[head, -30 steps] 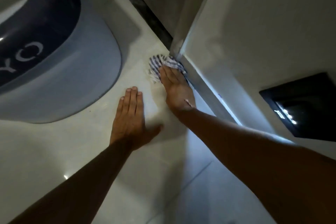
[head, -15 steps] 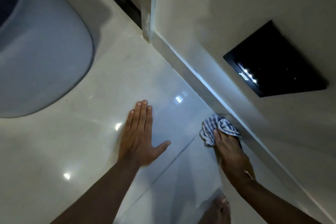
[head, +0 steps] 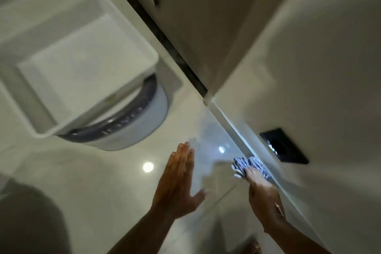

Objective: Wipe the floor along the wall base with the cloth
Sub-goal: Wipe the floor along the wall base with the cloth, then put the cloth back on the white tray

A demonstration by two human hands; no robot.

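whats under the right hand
The striped cloth is bunched under the right hand, pressed to the floor against the wall base. Its far end shows; the part beneath the palm is hidden.

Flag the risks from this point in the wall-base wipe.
1. The right hand presses only on the near part of the striped cloth, so its loose bunched end may fold under and skip the seam along the skirting.
2. The left hand looks braced flat on the glossy floor; it could slip on that surface.
3. The black wall panel sits just above the cloth; a stray swipe might hit it.
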